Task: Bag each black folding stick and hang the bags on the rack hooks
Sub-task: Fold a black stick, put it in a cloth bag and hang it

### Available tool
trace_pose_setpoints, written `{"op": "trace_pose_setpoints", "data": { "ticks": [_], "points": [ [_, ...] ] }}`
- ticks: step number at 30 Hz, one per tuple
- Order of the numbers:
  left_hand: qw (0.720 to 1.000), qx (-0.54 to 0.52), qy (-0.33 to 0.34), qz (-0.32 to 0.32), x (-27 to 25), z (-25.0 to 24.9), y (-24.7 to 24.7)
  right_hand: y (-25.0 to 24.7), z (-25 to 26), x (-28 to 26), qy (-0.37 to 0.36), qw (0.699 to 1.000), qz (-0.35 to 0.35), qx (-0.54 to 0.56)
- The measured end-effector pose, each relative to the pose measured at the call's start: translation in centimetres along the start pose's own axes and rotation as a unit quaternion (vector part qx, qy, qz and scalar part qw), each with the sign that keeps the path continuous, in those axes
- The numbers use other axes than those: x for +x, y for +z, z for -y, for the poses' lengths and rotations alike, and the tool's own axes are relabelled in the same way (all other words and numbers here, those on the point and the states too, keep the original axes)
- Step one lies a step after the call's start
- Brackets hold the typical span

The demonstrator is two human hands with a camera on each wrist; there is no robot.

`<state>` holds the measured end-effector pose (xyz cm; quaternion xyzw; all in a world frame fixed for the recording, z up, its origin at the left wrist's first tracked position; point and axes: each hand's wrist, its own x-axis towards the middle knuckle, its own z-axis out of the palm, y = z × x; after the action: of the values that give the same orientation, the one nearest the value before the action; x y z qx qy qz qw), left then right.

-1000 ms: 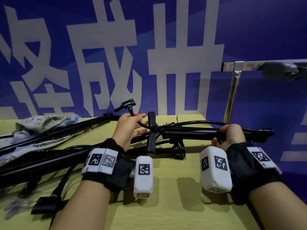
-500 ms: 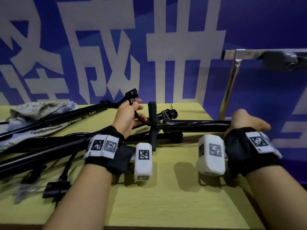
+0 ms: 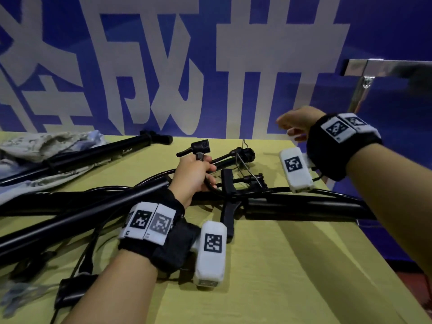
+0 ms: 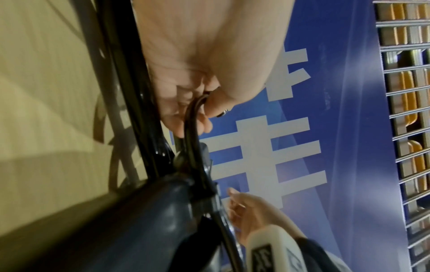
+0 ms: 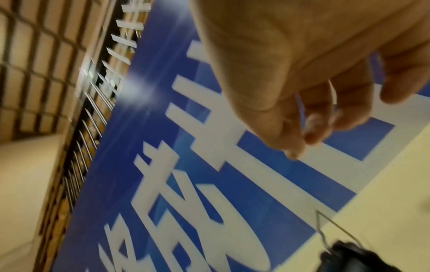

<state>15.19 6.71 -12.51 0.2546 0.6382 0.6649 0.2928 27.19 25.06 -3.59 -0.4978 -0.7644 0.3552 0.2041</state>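
My left hand [image 3: 195, 175] is clenched around a thin black cable and the stem of a small black fitting [image 3: 198, 148] belonging to the black folding stick [image 3: 292, 204], which lies across the middle of the yellow table [image 3: 268, 277] with its thick tube reaching to the right edge. In the left wrist view the cable [image 4: 193, 128] runs out from between my curled fingers, down along the stick's dark tube [image 4: 139, 220]. My right hand [image 3: 297, 122] is raised off the stick, up near the far right corner of the table, fingers loosely bent and grasping nothing that I can make out; the right wrist view is blurred but shows those fingers [image 5: 314, 125] bare against the blue wall. A thin wire clip [image 3: 244, 160] stands by a black knob [image 3: 249, 154] near the far edge. More black sticks [image 3: 77, 157] lie towards the left edge, one resting over a pale patterned cloth bag [image 3: 46, 143] at the far left corner. The metal rack [image 3: 364, 66] rises beyond the right edge.
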Motion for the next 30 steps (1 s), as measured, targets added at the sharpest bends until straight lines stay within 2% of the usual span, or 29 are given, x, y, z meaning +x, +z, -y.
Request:
{"op": "trace_pose_setpoints", "data": {
  "ticks": [2, 5, 9, 13, 15, 20, 22, 24, 26, 28, 30],
  "points": [
    [1.0, 0.014, -0.006, -0.003, 0.3, 0.3, 0.1, 1.1, 0.4, 1.4, -0.013, 0.988, 0.1, -0.113],
    [0.999, 0.036, -0.003, 0.004, 0.5, 0.7, 0.2, 2.6, 1.1, 3.1, -0.018, 0.94, 0.206, -0.273],
    [0.999, 0.043, -0.003, 0.01, 0.7, 1.0, 0.2, 4.7, 1.7, 4.2, -0.064, 0.867, 0.239, -0.432],
    [0.998, 0.051, -0.013, 0.016, 0.9, 1.1, 0.2, 6.8, 1.6, 4.7, -0.074, 0.838, 0.282, -0.462],
    [0.998, 0.056, -0.014, 0.019, 0.9, 1.1, 0.3, 7.3, 1.3, 4.9, -0.086, 0.844, 0.28, -0.45],
    [0.998, 0.049, -0.017, 0.02, 0.8, 0.9, 0.2, 7.8, 1.0, 5.7, -0.09, 0.89, 0.254, -0.368],
    [0.998, 0.051, -0.014, 0.021, 0.8, 0.9, 0.2, 7.9, 1.1, 5.8, -0.093, 0.905, 0.222, -0.351],
    [0.999, 0.048, -0.013, 0.02, 0.7, 0.9, 0.2, 8.2, 1.1, 6.2, -0.128, 0.906, 0.184, -0.359],
    [0.999, 0.046, -0.012, 0.022, 0.7, 0.9, 0.3, 8.7, 0.9, 6.7, -0.213, 0.882, 0.169, -0.384],
    [0.999, 0.045, -0.012, 0.023, 0.7, 0.9, 0.3, 9.1, 1.0, 7.0, -0.306, 0.833, 0.169, -0.43],
    [0.999, 0.045, -0.012, 0.023, 0.7, 0.9, 0.3, 9.6, 1.5, 6.5, -0.368, 0.782, 0.16, -0.478]
  ]
}}
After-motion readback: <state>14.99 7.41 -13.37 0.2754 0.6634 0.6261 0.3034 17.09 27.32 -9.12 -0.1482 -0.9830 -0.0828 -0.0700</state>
